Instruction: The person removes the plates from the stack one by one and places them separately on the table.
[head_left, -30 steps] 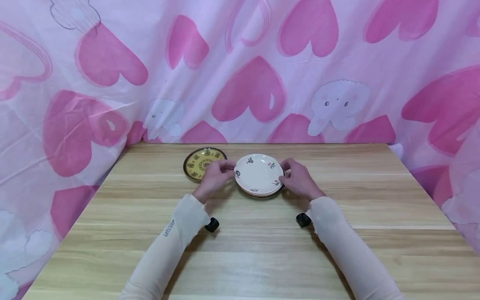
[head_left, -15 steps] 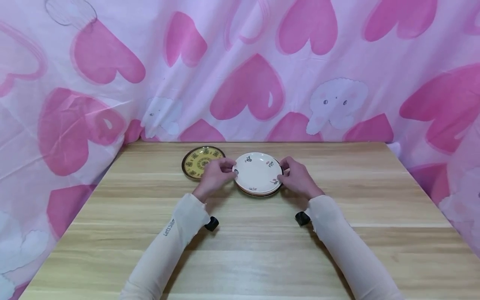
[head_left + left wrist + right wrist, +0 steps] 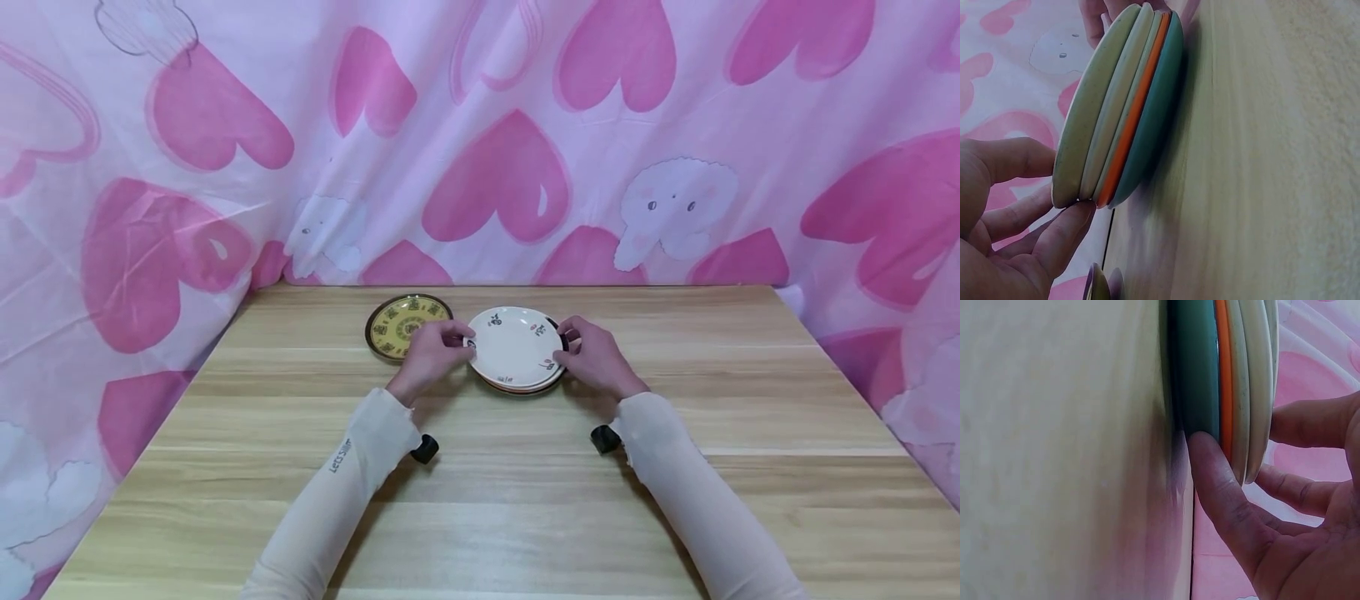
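A stack of plates stands on the table, with a white plate [image 3: 517, 346] with small flower motifs on top. Edge-on in the left wrist view, pale plates [image 3: 1110, 119] lie above an orange rim [image 3: 1135, 119] and a teal plate [image 3: 1160, 106] at the bottom. My left hand [image 3: 435, 354] pinches the left rim of the top white plate, thumb tip below at the pale edges. On the opposite side my right hand [image 3: 597, 360] holds the stack's right edge; its thumb [image 3: 1216, 469] presses the teal plate and its fingers reach the upper rim.
A yellow patterned plate [image 3: 408, 321] with a dark rim lies on the wooden table [image 3: 517, 500], just behind the left hand. A pink heart-print cloth [image 3: 495, 183] hangs along the table's back edge. Black wrist devices [image 3: 425, 449] sit under both cuffs.
The top white plate has slid slightly left over the stack, showing more of the dark rim at right. Both hands stay nearly in place.
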`<state>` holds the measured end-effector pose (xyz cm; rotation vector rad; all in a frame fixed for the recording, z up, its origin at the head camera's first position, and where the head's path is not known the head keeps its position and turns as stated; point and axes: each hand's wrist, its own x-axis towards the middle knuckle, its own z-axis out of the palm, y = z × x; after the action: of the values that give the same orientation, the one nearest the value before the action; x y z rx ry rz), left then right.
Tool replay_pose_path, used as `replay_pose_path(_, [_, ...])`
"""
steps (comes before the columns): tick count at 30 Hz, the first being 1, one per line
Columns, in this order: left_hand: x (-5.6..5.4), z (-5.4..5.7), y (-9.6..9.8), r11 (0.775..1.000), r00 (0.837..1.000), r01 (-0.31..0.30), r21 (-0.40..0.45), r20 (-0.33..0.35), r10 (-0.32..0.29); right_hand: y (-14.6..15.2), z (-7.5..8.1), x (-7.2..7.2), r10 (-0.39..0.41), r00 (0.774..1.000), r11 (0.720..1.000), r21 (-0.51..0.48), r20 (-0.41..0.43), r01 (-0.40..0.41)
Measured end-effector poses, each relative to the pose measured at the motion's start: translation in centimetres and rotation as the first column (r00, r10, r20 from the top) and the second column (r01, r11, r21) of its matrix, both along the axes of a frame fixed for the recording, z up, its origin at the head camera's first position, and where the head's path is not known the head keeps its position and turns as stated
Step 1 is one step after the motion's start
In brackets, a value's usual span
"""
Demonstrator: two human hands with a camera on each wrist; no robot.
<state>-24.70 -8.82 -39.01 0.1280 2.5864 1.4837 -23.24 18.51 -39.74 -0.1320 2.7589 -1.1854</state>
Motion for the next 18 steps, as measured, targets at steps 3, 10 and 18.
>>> replay_pose_path(3, [-0.05,-0.10,-0.07,1.000,1.000,-0.001,-0.002,-0.002,0.001,-0.02,-0.02,0.01,0.002,1.000,1.000,0.001,-0.005,-0.002])
replay_pose_path(10, [-0.05,-0.06,-0.03,1.000,1.000,-0.008,-0.001,0.006,0.008,0.02,0.01,-0.06,0.000,1.000,1.000,0.007,0.001,0.000])
replay_pose_path(18, [0.07,-0.25,-0.09,1.000,1.000,0.001,0.009,-0.029,-0.001,0.03,-0.05,0.00,0.007,1.000,1.000,0.003,-0.012,-0.007])
